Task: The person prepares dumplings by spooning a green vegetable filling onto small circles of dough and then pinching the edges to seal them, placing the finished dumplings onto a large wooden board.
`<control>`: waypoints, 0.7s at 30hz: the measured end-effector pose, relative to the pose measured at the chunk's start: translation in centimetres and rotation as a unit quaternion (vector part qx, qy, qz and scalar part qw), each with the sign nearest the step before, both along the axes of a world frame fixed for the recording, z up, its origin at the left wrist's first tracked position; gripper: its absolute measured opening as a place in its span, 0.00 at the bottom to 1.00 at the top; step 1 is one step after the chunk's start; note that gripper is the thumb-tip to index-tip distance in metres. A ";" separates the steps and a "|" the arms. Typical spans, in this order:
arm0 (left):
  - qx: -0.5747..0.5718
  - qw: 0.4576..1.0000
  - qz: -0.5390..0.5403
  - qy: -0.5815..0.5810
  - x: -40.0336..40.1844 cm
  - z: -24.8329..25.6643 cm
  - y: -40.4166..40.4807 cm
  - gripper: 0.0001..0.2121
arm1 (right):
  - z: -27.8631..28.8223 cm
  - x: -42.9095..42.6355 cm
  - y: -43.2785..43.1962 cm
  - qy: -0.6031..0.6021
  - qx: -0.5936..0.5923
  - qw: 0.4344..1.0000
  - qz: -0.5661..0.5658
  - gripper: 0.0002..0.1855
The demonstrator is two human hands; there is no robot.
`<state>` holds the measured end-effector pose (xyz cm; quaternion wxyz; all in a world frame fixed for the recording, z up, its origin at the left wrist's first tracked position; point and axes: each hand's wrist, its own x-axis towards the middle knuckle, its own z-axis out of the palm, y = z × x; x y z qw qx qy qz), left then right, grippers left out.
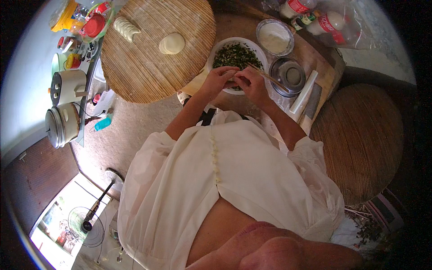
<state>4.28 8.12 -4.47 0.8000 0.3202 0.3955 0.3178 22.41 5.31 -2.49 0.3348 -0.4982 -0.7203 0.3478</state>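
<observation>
Both my hands meet over the near edge of a white bowl (262, 55) of chopped green filling (234, 55). My left hand (217, 81) has its fingers curled around a small pale piece of dough (230, 75), mostly hidden by the fingers. My right hand (251, 82) touches the same piece, and a pair of wooden chopsticks (275, 81) sticks out from it towards the right. On the round wooden board (145, 71) at the left lie a small stack of round dough wrappers (172, 44) and a row of folded dumplings (125, 29).
Right of the filling stand a bowl of white flour (275, 37) and an upturned metal bowl (288, 77). A pale rod (303, 91) lies beside them. A second round board (361, 145) is at the right. Cookers (69, 87) and jars line the left side; a standing fan (87, 224) is lower left.
</observation>
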 end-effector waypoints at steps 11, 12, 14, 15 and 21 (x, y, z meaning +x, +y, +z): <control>0.162 0.980 -0.097 0.062 -0.7 0.7 0.8 0.20 | -1.6 0.7 1.0 0.097 -0.050 0.992 -0.059 0.08; 0.187 0.974 -0.104 0.079 -0.7 0.7 0.9 0.21 | -1.3 0.7 1.0 0.082 -0.051 0.993 -0.061 0.07; 0.211 0.966 -0.111 0.095 -0.8 0.3 1.0 0.21 | -1.2 0.8 1.1 0.069 -0.046 0.995 -0.057 0.07; 0.204 0.969 -0.111 0.081 -0.7 -0.1 1.1 0.20 | -1.1 0.8 1.2 0.056 -0.039 0.996 -0.052 0.07; 0.205 0.972 -0.096 0.062 -0.5 -0.8 0.8 0.18 | 0.9 1.1 1.8 0.045 -0.056 0.997 -0.014 0.07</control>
